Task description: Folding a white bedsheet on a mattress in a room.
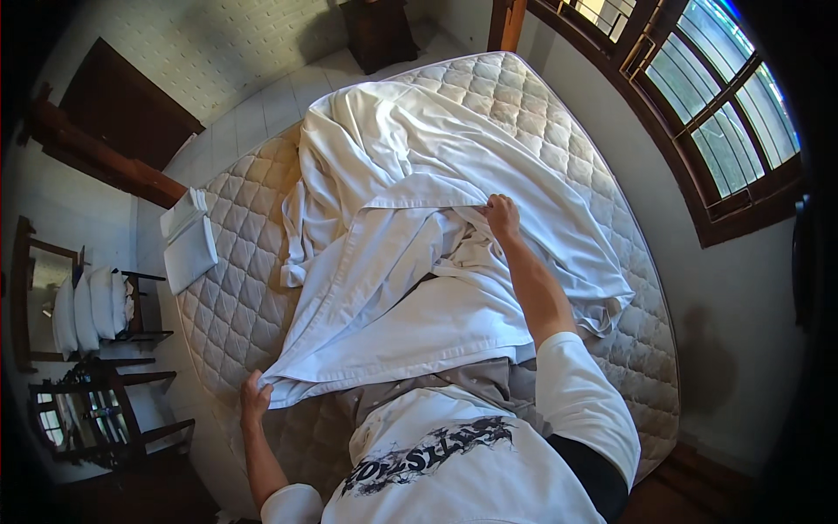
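Note:
A large white bed sheet lies crumpled over the middle of a quilted mattress and across my lap. My left hand grips a corner of the sheet near the mattress's left side and pulls it taut. Farther forward and to the right, my right hand pinches the sheet's hemmed edge, lifted above the rest of the cloth. Between my hands the sheet hangs in slanting folds. The quilting shows at the far end and along both sides of the mattress.
Folded white linens rest on the mattress's left edge. Beyond them, white pillows are stacked on a dark chair. A dark wooden cabinet stands past the far end. Wooden-framed windows are in the right wall. A wooden post rises by the far corner.

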The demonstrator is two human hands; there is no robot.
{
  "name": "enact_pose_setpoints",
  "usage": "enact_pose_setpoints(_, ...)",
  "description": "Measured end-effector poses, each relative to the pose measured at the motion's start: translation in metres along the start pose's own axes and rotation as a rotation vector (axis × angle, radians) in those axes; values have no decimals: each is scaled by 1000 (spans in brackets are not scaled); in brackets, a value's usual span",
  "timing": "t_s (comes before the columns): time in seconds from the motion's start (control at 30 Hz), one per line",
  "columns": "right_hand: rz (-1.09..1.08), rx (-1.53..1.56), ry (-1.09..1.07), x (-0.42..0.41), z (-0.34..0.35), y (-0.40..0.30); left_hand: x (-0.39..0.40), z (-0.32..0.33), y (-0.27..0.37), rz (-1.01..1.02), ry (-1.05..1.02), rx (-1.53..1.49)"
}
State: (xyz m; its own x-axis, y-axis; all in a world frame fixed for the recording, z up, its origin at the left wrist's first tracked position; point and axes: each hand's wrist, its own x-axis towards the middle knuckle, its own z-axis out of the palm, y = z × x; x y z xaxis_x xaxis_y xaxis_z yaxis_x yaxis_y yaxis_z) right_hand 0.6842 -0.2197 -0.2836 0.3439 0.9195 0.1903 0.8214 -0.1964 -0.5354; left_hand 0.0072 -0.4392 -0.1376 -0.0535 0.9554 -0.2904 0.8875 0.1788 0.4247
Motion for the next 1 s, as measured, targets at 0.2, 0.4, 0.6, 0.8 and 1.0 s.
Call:
enact_pose_setpoints(0.2,1,-12,-136,9,-1,7,10,0,1,-9,-6,21)
enact_pose_setpoints(0.4,-173,73,-129,7,-6,15,10,0,9,-2,9,38)
enact_pose_setpoints(0.6,-64,87,-199,26,-8,23,4,-5,-3,11,4,88)
enact_pose_setpoints(0.8,193,-36,98,78,-99,62,24,-26,-24,-22,62,145)
enact_pose_setpoints(1.0,333,-153,389,56,-237,84,77,-41,-19,114,189,-17)
